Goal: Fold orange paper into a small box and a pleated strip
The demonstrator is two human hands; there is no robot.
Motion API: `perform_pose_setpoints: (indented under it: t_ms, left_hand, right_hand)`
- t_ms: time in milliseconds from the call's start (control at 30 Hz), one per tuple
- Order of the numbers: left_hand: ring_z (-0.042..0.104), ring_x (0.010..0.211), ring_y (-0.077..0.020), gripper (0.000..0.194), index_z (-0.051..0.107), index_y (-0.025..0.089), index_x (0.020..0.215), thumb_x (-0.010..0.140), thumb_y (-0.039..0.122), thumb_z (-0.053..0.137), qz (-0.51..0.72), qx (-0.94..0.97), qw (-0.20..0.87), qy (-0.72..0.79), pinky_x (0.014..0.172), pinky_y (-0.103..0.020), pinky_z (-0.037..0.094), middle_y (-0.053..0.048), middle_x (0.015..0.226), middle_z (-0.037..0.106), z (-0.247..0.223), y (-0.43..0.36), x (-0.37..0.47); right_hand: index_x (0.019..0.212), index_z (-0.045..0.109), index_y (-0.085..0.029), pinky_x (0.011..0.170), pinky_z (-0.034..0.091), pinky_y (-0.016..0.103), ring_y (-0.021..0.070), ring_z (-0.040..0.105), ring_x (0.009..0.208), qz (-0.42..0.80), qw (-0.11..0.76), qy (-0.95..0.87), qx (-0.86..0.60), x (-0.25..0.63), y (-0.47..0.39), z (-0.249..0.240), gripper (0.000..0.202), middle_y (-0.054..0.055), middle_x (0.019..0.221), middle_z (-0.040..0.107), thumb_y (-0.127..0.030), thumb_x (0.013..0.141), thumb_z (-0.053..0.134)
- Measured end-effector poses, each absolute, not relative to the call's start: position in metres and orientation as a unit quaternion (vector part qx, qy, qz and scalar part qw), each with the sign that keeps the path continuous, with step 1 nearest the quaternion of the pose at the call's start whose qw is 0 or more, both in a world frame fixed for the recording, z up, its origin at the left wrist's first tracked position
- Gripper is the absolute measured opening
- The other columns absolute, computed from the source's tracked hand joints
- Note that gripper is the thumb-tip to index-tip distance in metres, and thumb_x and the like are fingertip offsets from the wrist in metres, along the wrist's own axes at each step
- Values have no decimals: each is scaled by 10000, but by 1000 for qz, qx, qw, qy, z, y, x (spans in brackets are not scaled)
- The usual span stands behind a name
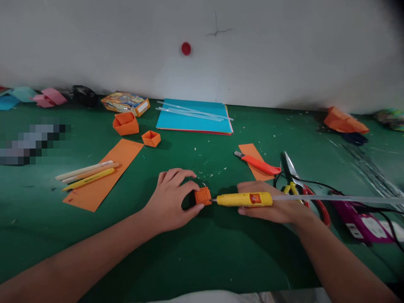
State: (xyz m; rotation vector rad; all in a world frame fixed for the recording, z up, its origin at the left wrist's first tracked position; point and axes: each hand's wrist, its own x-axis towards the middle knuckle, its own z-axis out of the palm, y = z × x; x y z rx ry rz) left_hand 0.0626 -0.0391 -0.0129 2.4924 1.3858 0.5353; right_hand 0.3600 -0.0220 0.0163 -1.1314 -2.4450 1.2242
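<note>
Between the thumb and finger of my left hand is a small orange folded paper piece. My right hand grips a yellow hot glue gun with a long clear glue stick reaching out of its back to the right. The gun's metal nozzle points left and meets, or nearly meets, the right side of the paper piece. Exact contact is too small to tell. Most of the glue gun's handle is hidden by my right hand.
Around lie orange paper boxes, an orange strip with pencils, blue sheets bearing glue sticks, a red cutter, scissors, a purple power strip and black cords. A white wall rises behind the green table.
</note>
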Motion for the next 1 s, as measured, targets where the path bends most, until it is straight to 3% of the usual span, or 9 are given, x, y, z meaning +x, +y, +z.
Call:
perform_pose_setpoints:
  t_ms: [233,633,1000]
  left_hand:
    - [493,1251,-326,267,685,266,1021,833,455,688,193,854,116,470,966,-521,371,-59,1322,603,-14,-39,63]
    - [498,1249,-319,266,691,271,1009,826,463,705,197,861,108,457,963,-510,364,-53,1318,611,-13,-39,65]
    - [497,1239,-332,276,688,238,964,817,472,687,202,861,69,462,963,-506,381,-87,1316,585,-11,-42,67]
  right_hand:
    - [719,438,-204,593,337,273,129,443,656,370,91,-865,-326,361,-24,13,319,-17,769,453,-346,950,606]
    - [848,561,-202,652,401,290,155,537,728,354,168,-847,-360,353,-31,13,141,21,848,567,-288,946,615]
    - [843,519,-212,646,353,296,175,493,743,281,189,-861,-380,335,-51,23,84,22,808,536,-197,868,598]
